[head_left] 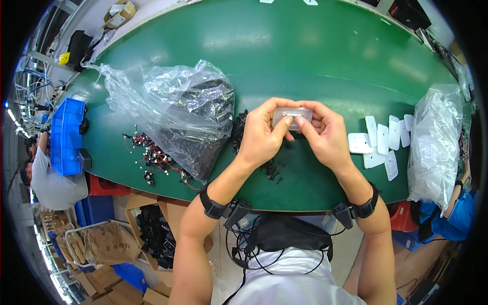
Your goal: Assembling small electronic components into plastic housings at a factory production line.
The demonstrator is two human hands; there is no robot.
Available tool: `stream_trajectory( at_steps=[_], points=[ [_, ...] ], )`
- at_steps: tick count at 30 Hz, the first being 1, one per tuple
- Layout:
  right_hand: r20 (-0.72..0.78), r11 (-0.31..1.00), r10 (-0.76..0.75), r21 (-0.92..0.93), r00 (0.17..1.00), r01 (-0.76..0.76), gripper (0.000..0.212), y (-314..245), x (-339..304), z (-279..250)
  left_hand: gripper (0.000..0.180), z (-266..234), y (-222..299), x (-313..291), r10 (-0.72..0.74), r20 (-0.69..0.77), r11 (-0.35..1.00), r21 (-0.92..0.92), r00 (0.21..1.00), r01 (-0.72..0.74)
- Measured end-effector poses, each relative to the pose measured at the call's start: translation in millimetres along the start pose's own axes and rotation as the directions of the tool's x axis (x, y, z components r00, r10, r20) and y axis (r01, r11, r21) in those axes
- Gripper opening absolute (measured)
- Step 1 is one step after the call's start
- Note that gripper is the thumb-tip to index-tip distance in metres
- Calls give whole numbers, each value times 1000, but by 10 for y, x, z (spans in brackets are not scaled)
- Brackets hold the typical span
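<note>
Between both hands is a small translucent, rounded rectangular plastic case (292, 112), held above the green table. My left hand (263, 133) grips its left end, and my right hand (325, 133) has the right end. Both thumbs press on the near side, close together; most of the other fingers are hidden behind it. Beside and below my left hand lie small black parts (272, 170), too small to name. To the right of my right hand, several flat white plastic covers (382, 140) are spread on the table.
A large clear bag of dark parts (198, 112) fills the left middle, with small parts on red and black wires (157, 155) beside it. A bulging plastic bag (434, 147) stands at right. Blue bins (66, 137) sit far left. Other people are at both sides.
</note>
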State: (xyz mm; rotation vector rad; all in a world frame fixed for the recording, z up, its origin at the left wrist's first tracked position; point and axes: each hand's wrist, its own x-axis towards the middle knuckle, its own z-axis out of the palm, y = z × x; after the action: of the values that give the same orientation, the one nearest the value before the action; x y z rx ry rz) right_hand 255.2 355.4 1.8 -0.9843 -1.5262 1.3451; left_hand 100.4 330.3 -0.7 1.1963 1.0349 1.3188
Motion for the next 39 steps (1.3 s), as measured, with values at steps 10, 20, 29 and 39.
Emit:
stream_trajectory(
  at_steps=[10, 20, 29, 39],
  points=[
    [178, 984, 130, 99, 975, -149, 31, -216, 246, -132, 39, -5, 85, 21, 13, -106, 992, -121, 994, -26],
    [-235, 925, 174, -294, 956, -241, 46, -54, 2400, -1795, 38, -101, 152, -10, 32, -126, 999, 1, 992, -32],
    [-200, 336, -273, -936, 941, -102, 46, 99, 4447, -1124, 32, -154, 269, -203, -30, -164, 1000, 1, 986, 31],
    [-590, 856, -342, -516, 731, -16, 86, -178, 5804, 693, 24, -204, 297, -197, 270, -321, 959, 172, 908, -225]
  ],
)
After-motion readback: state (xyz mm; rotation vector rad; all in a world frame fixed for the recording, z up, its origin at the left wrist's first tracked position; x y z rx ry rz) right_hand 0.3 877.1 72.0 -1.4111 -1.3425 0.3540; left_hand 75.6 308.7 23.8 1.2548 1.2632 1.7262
